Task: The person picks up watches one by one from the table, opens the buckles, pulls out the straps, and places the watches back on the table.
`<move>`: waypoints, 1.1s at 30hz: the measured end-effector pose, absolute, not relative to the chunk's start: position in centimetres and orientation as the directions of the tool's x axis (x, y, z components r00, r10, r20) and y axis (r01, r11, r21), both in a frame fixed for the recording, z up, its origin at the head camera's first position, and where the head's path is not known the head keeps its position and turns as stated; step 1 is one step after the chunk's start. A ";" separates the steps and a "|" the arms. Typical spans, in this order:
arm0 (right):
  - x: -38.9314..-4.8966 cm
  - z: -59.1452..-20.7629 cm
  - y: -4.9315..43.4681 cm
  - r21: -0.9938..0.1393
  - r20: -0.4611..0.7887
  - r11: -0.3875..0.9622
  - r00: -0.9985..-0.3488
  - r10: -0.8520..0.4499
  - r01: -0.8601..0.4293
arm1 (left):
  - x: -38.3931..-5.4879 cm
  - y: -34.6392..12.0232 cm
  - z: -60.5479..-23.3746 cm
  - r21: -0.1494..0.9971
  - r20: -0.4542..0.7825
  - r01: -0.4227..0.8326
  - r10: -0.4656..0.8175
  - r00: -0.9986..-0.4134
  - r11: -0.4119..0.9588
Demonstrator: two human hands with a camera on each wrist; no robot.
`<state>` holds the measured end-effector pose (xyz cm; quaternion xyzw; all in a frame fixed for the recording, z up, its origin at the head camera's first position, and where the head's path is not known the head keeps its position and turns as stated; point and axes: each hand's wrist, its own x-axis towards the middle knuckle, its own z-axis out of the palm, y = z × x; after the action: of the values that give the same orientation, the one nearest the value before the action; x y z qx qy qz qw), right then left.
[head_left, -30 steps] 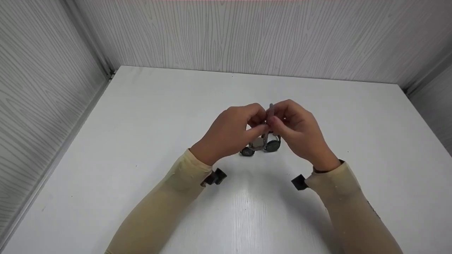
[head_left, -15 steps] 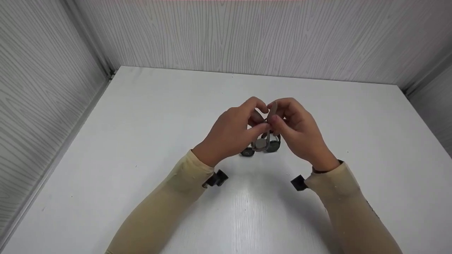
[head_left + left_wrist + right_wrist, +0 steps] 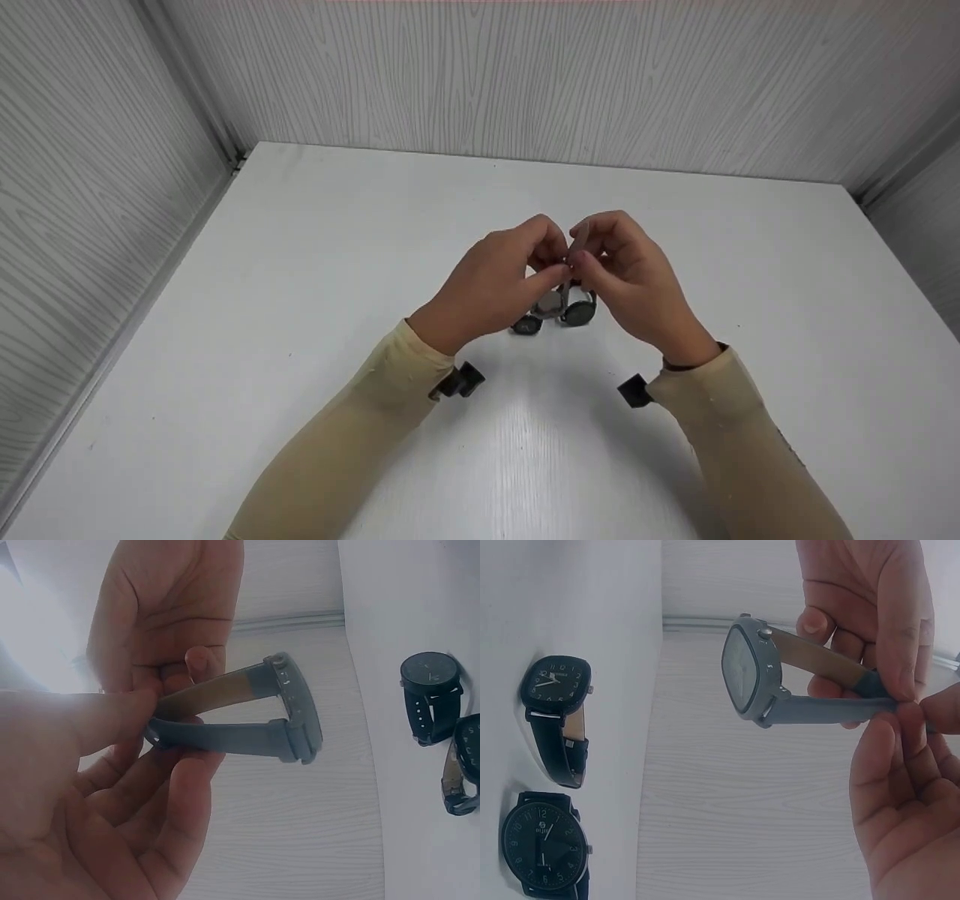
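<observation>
A grey wristwatch with a rounded-square face hangs above the table between both hands. Its grey strap has a tan lining and forms a loop, with its two ends meeting at the fingertips. My left hand pinches the strap between thumb and curled fingers. From the other side, my right hand pinches the strap end, which sticks up past the thumb. Fingers hide the buckle area. Below lie two black watches: a squarish one and a larger round one, both with numbered dials.
The white table spreads around the hands, backed by a grey wood-grain wall and flanked by side panels. A small black camera block sits at the left wrist, another black block at the right.
The strap ends spread into a V half a second ago, with the left index finger raised; now that finger is lower and the strap ends are together. The grey watch face has turned slightly.
</observation>
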<state>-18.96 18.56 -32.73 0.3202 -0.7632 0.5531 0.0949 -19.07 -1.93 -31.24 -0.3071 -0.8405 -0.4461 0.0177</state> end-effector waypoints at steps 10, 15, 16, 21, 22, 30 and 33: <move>-18.9 -32.6 18.6 -0.794 0.476 0.182 -0.780 -0.406 -0.579 | -19.6 -2.4 -31.1 0.886 0.188 0.384 0.555 -0.811 0.261; -18.9 -32.7 18.6 -0.795 0.461 0.193 -0.780 -0.423 -0.575 | -19.7 -2.6 -31.0 0.906 0.147 0.337 0.555 -0.819 0.257; -18.9 -32.7 18.6 -0.794 0.462 0.196 -0.780 -0.423 -0.576 | -19.7 -2.6 -31.0 0.910 0.140 0.328 0.553 -0.821 0.256; -19.0 -32.9 18.7 -0.772 0.470 0.248 -0.788 -0.399 -0.586 | -19.8 -2.6 -31.1 0.932 0.124 0.288 0.553 -0.824 0.220; -19.0 -32.9 18.7 -0.767 0.468 0.264 -0.792 -0.391 -0.584 | -19.8 -2.6 -31.1 0.934 0.126 0.287 0.554 -0.823 0.213; -19.0 -32.7 18.9 -0.839 0.389 0.232 -0.842 -0.374 -0.491 | -19.8 -2.5 -30.9 0.927 0.153 0.310 0.541 -0.827 0.212; -18.9 -32.6 19.0 -0.857 0.356 0.224 -0.847 -0.395 -0.465 | -19.9 -2.6 -31.0 0.909 0.157 0.337 0.547 -0.822 0.246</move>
<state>-18.94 19.02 -32.59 0.2750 -0.7816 0.5589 0.0313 -19.87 -2.56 -30.98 -0.2820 -0.7833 -0.5456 -0.0962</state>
